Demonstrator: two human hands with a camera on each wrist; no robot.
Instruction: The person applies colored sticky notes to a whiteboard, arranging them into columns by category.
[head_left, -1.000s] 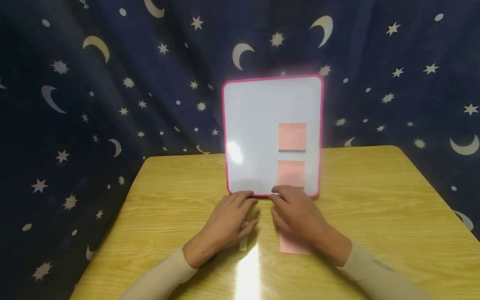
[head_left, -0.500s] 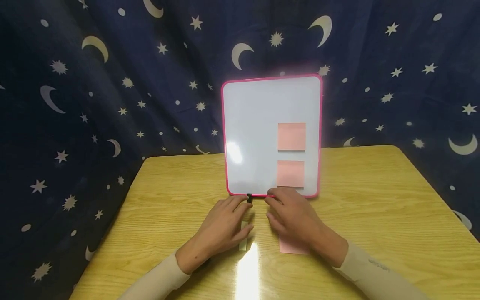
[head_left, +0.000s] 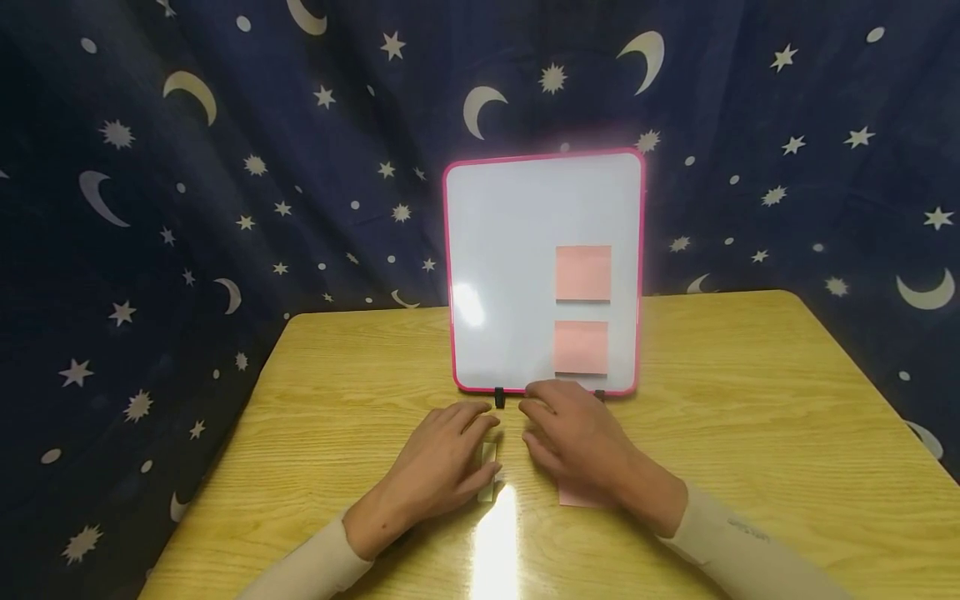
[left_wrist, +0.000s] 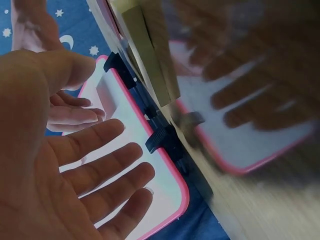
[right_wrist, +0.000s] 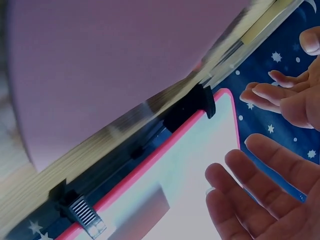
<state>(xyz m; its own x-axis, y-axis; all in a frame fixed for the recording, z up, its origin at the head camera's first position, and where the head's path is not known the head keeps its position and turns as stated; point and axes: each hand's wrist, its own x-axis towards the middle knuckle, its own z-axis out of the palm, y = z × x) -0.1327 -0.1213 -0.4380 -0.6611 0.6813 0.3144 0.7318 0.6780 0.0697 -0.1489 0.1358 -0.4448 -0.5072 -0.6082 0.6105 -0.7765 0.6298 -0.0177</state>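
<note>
Two square pink paper notes (head_left: 583, 273) are carried by a pink-rimmed whiteboard (head_left: 502, 225), stood in black plastic clips (head_left: 499, 398) at the centre of the frame. Left hand (head_left: 442, 462) and right hand (head_left: 581, 433), lower centre: fingers loosely extended, nothing grasped. Partly covered by them on the wooden table (head_left: 360, 392): one slim yellow paper strip (head_left: 486, 493), one pink paper sheet or pad (head_left: 579, 495). Step judged: between note placings; a clean peel seems called for next.

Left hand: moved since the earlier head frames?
Yes: the left hand has drawn slightly back and left, away from the whiteboard.
</note>
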